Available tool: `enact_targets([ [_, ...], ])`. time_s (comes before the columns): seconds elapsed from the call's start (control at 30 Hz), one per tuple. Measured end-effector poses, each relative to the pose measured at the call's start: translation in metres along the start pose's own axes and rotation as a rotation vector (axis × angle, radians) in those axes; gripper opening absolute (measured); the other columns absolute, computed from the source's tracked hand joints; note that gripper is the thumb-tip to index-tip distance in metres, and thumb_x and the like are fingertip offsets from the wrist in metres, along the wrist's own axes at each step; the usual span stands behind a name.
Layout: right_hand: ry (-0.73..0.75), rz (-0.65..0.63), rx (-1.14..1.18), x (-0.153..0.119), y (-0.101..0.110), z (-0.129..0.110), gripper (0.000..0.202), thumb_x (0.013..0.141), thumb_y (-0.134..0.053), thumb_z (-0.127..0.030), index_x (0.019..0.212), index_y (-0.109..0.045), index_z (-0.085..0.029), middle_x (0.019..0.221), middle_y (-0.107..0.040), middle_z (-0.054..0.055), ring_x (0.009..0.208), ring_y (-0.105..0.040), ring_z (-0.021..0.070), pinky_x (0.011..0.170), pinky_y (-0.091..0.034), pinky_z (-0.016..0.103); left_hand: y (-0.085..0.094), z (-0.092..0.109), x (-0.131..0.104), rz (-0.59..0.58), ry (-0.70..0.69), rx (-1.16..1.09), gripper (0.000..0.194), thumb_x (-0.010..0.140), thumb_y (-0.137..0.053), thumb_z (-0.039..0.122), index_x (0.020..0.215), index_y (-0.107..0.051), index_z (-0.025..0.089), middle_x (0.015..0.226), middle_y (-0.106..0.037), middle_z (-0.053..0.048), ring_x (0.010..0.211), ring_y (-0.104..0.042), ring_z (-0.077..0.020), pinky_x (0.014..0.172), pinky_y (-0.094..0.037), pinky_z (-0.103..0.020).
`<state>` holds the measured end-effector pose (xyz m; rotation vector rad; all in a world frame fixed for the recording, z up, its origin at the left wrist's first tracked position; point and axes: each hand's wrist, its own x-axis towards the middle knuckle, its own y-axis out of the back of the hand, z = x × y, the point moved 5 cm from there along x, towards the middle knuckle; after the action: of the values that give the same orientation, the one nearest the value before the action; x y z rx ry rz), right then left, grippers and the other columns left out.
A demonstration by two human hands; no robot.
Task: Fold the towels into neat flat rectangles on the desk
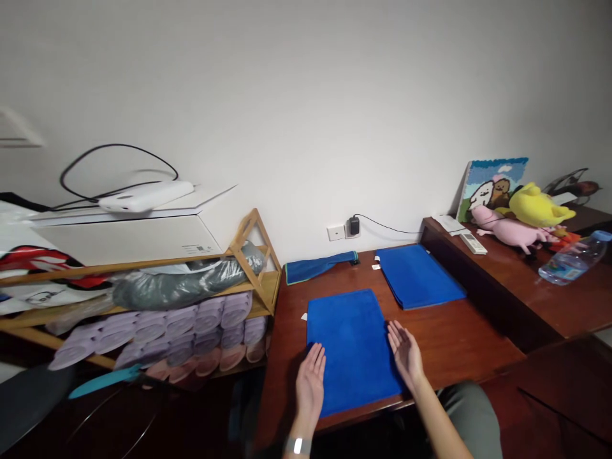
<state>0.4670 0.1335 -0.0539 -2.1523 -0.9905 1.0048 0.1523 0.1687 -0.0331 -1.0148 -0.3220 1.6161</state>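
A blue cloth (354, 344) lies flat on the brown wooden table (287, 363), with a white tag at its upper left. My left hand (310, 379) is at the cloth's left edge, palm turned inward and fingers stretched out. At the right edge, my right hand (405, 354) is held likewise, fingers extended and palm facing up and in. Neither hand holds anything; whether they touch the cloth I cannot tell. Further back to the right lies a stack of folded blue cloths (421, 274). Against the wall rests a narrow folded blue cloth (320, 266) with green edging.
On the left, a wooden rack (258, 280) carries lilac slippers (191, 325) and a white box (143, 239). A raised ledge at right bears a remote (473, 243), plush toys (511, 233) and a plastic bottle (571, 262). A black plug (354, 225) sits in the wall.
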Motion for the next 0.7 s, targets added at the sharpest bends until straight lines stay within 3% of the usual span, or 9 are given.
enact_targets([
  [0.1,-0.035,-0.028,-0.007,-0.006,-0.006,0.009,0.03,0.089,-0.076,-0.043,0.112,-0.083,-0.026,0.136,-0.08,0.01,0.152,-0.059,0.0301,0.129,-0.048,0.054,-0.028,-0.009,-0.003,-0.076,0.039,0.024,0.034,0.1,-0.06,0.032,0.123,-0.082,0.021,0.15,-0.075,-0.016,0.158,-0.052,-0.033,0.136,-0.037,-0.054],
  [0.17,-0.056,-0.02,-0.03,-0.009,-0.005,0.016,0.029,0.088,-0.077,-0.042,0.112,-0.083,-0.027,0.135,-0.081,0.01,0.149,-0.062,0.0302,0.129,-0.048,0.054,-0.038,-0.015,-0.002,-0.045,0.096,0.028,0.032,0.101,-0.06,0.031,0.121,-0.082,0.02,0.15,-0.075,-0.018,0.157,-0.053,-0.0333,0.135,-0.039,-0.054],
  [0.3,0.02,0.028,-0.077,-0.01,0.014,0.009,0.031,0.084,-0.081,-0.044,0.109,-0.083,-0.026,0.136,-0.081,0.008,0.143,-0.067,0.0304,0.13,-0.046,0.053,-0.024,-0.01,-0.001,0.048,0.081,0.018,0.031,0.099,-0.06,0.025,0.12,-0.081,0.019,0.149,-0.075,-0.019,0.155,-0.057,-0.0303,0.134,-0.043,-0.048],
  [0.43,0.083,0.051,-0.126,-0.017,0.027,0.002,0.031,0.081,-0.084,-0.046,0.106,-0.084,-0.027,0.133,-0.083,0.006,0.14,-0.069,0.0298,0.132,-0.043,0.053,-0.003,-0.002,-0.008,0.017,0.034,0.044,0.032,0.098,-0.059,0.025,0.117,-0.084,0.021,0.146,-0.077,-0.015,0.155,-0.057,-0.0285,0.135,-0.04,-0.046],
  [0.57,0.085,-0.041,-0.115,-0.029,0.004,0.019,0.037,0.082,-0.085,-0.048,0.113,-0.085,-0.027,0.139,-0.08,0.006,0.143,-0.066,0.0286,0.134,-0.04,0.049,-0.014,-0.012,-0.016,-0.09,0.059,0.054,0.037,0.1,-0.057,0.033,0.12,-0.084,0.019,0.149,-0.076,-0.017,0.159,-0.051,-0.0312,0.138,-0.034,-0.05],
  [0.7,0.031,-0.009,-0.11,-0.025,-0.006,0.027,0.033,0.08,-0.086,-0.042,0.108,-0.086,-0.026,0.138,-0.081,0.007,0.147,-0.063,0.0286,0.133,-0.04,0.049,-0.013,-0.021,-0.016,-0.012,0.04,0.074,0.033,0.097,-0.061,0.028,0.118,-0.084,0.019,0.15,-0.075,-0.017,0.161,-0.048,-0.0299,0.14,-0.032,-0.046],
])
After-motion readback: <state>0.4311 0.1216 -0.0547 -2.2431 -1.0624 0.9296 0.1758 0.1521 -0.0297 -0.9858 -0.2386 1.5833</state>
